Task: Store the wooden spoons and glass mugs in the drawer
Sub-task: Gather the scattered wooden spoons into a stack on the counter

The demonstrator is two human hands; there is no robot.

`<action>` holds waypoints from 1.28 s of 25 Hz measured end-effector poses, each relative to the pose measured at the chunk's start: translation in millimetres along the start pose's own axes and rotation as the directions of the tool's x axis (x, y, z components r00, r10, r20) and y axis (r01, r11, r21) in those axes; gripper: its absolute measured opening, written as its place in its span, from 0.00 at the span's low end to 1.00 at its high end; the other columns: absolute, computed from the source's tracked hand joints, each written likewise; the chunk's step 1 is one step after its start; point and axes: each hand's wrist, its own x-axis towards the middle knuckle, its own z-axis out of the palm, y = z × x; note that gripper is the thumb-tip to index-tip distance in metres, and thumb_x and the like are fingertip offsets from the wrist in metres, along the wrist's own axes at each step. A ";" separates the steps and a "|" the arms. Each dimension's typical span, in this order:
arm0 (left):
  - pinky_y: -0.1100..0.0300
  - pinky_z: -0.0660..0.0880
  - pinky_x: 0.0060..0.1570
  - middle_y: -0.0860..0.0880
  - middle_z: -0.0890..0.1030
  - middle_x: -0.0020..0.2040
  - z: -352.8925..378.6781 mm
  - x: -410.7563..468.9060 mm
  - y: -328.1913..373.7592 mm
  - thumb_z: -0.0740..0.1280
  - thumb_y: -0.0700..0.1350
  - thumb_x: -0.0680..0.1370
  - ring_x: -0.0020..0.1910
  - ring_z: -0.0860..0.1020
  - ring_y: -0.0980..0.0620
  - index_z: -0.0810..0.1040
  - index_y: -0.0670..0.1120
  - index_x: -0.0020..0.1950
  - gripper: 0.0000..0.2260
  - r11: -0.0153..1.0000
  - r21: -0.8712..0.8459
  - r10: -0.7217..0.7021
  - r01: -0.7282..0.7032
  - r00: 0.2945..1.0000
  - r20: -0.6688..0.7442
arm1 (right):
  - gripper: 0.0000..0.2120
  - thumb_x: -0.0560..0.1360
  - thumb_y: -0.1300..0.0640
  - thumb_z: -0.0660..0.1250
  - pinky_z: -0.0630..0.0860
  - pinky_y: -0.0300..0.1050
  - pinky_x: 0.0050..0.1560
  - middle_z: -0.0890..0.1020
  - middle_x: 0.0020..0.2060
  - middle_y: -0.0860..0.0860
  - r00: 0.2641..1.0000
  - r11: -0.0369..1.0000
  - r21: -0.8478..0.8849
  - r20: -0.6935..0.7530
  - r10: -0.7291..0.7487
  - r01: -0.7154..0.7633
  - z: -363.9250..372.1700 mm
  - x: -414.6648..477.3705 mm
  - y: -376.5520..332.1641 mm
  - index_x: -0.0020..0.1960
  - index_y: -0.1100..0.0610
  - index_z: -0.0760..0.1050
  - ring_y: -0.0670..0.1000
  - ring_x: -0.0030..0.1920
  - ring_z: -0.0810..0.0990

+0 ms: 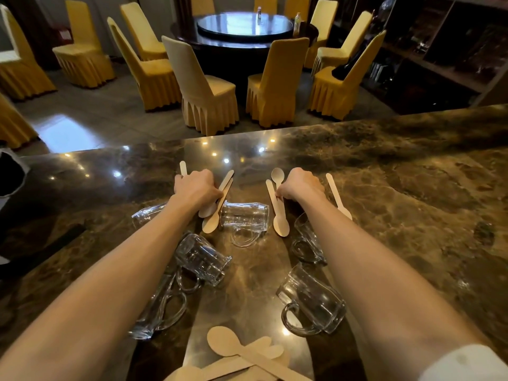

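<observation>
Two hands work at the far side of a dark marble worktop (pixel 384 166). The left hand (pixel 196 187) has its grip curled closed over a bundle of wooden spoons (pixel 217 209), whose bowls point toward the viewer and whose handles fan out beyond the knuckles. The right hand (pixel 299 185) is likewise closed, its fingertips pinching two further spoons (pixel 278 213) that lie lengthwise on the surface. One more spoon (pixel 338 198) lies free just right of the right forearm. Between the hands a glass mug (pixel 244 217) lies on its side, handle toward the viewer. Other mugs lie tipped over nearer the viewer: one (pixel 202 259) beside the left forearm and one (pixel 313 301) beside the right. A heap of spoons (pixel 239 350) rests at the near edge. Beyond the worktop stand yellow-covered chairs (pixel 203 92) around a round table (pixel 244 26).
</observation>
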 end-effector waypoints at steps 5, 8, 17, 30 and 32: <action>0.47 0.68 0.59 0.48 0.81 0.46 0.0 -2.0 0.9 0.66 0.49 0.76 0.49 0.76 0.47 0.78 0.47 0.51 0.08 0.997 -0.066 -0.031 0.032 0.999 0.019 | 0.11 0.72 0.50 0.69 0.78 0.45 0.42 0.79 0.42 0.54 0.999 0.997 0.067 0.034 0.026 -0.028 0.6 1.4 -2.3 0.48 0.57 0.75 0.53 0.40 0.80; 0.47 0.71 0.57 0.48 0.80 0.48 0.7 -3.6 -0.4 0.67 0.50 0.75 0.49 0.76 0.48 0.77 0.48 0.53 0.10 0.994 -0.103 -0.038 0.040 0.999 0.025 | 0.11 0.72 0.50 0.70 0.78 0.46 0.42 0.80 0.41 0.54 0.999 0.994 0.103 0.048 0.022 -0.027 1.3 0.8 -1.7 0.46 0.57 0.75 0.53 0.40 0.81; 0.50 0.77 0.51 0.46 0.80 0.49 -3.0 -9.1 0.4 0.69 0.48 0.74 0.48 0.78 0.48 0.77 0.45 0.54 0.11 0.977 -0.214 0.008 -0.005 1.000 0.013 | 0.06 0.72 0.54 0.71 0.79 0.48 0.43 0.81 0.42 0.52 0.999 0.978 0.201 -0.019 -0.043 0.046 -5.0 -10.4 1.6 0.46 0.56 0.81 0.51 0.41 0.80; 0.66 0.71 0.37 0.49 0.81 0.43 -47.4 -48.4 19.0 0.71 0.44 0.74 0.40 0.77 0.56 0.79 0.45 0.50 0.07 0.871 -0.454 0.134 -0.186 0.980 -0.145 | 0.07 0.72 0.53 0.71 0.70 0.36 0.32 0.81 0.43 0.49 0.963 0.916 0.306 -0.144 -0.226 0.260 -48.7 -57.6 -7.4 0.49 0.53 0.80 0.45 0.39 0.78; 0.67 0.70 0.38 0.50 0.80 0.42 -50.4 -57.9 19.9 0.71 0.45 0.73 0.41 0.77 0.57 0.79 0.45 0.50 0.08 0.872 -0.445 0.150 -0.203 0.977 -0.151 | 0.07 0.72 0.52 0.71 0.66 0.34 0.29 0.80 0.41 0.48 0.954 0.906 0.311 -0.171 -0.244 0.288 -53.6 -67.0 -5.8 0.49 0.53 0.80 0.41 0.35 0.75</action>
